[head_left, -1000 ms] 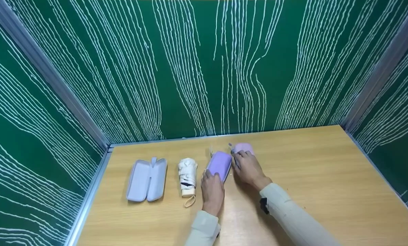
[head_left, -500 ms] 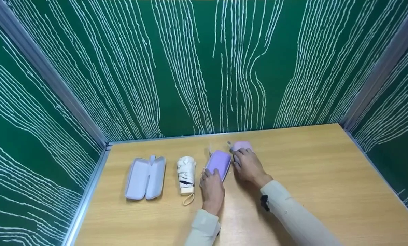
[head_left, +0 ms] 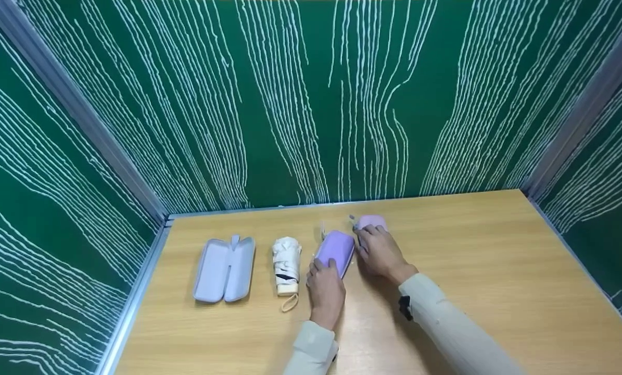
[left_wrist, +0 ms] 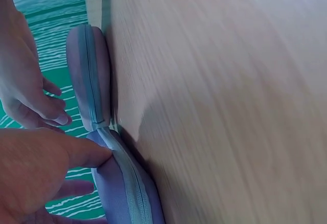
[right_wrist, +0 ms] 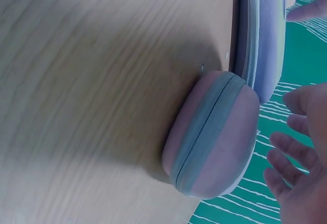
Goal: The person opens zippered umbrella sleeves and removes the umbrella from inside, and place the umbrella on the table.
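My left hand (head_left: 326, 288) is at the near end of a purple zip case (head_left: 337, 247). In the left wrist view its thumb presses the purple case (left_wrist: 115, 193) near the zip, with the other fingers over the top. My right hand (head_left: 382, 253) hovers over a smaller pink zip case (head_left: 371, 221). The right wrist view shows the right hand (right_wrist: 304, 157) with fingers spread and apart from the pink case (right_wrist: 219, 137), which has a grey zip band. Both cases lie close together on the table, nearly touching.
A folded white compact umbrella (head_left: 287, 265) with a wrist loop lies left of the purple case. Farther left, a pale grey-blue hard case (head_left: 213, 271) lies spread open. Green walls with white lines enclose the wooden table (head_left: 477, 260) at the back and sides.
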Action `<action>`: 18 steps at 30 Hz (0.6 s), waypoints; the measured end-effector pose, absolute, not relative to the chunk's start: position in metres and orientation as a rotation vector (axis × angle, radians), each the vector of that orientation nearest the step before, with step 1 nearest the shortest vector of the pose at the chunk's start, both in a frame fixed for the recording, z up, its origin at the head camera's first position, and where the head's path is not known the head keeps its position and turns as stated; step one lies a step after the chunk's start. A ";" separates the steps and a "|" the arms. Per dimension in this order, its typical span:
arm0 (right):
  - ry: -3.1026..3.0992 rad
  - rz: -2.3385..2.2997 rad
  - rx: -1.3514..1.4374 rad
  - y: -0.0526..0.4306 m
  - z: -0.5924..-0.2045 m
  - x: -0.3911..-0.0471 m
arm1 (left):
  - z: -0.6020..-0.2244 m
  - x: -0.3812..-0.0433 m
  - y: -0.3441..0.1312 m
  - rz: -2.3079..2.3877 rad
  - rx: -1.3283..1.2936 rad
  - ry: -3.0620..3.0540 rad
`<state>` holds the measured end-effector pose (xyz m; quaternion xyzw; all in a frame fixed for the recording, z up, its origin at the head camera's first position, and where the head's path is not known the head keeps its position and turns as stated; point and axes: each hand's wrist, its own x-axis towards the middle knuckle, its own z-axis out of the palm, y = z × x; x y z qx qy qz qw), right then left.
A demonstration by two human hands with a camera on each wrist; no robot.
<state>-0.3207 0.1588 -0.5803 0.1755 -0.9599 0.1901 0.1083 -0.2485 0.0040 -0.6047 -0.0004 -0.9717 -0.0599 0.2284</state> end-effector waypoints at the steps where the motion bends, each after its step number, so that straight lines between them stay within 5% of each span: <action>1: -2.831 0.570 0.515 0.159 -0.580 -0.321 | -0.605 -0.248 0.004 -0.163 0.002 -2.681; 18: -2.871 0.574 0.604 0.155 -0.582 -0.320 | -0.602 -0.238 0.002 -0.179 0.007 -2.697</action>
